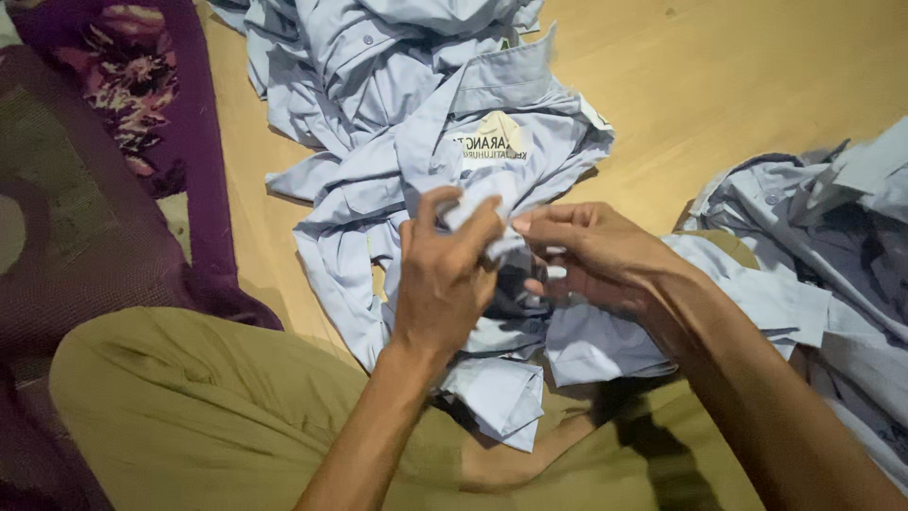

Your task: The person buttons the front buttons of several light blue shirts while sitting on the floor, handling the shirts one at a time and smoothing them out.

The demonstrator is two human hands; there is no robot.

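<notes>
Pale yellow-and-white rectangular label point(493, 140) with dark print on the crumpled light-blue shirt point(378, 189)

**A home floor turned sewing spot**

We're down on a wood-look floor point(719, 85) in what looks like a home: a maroon floral rug point(104, 170) fills the left of the frame, and piles of pale blue uniform shirts point(416, 85) spread across the top and right.
</notes>
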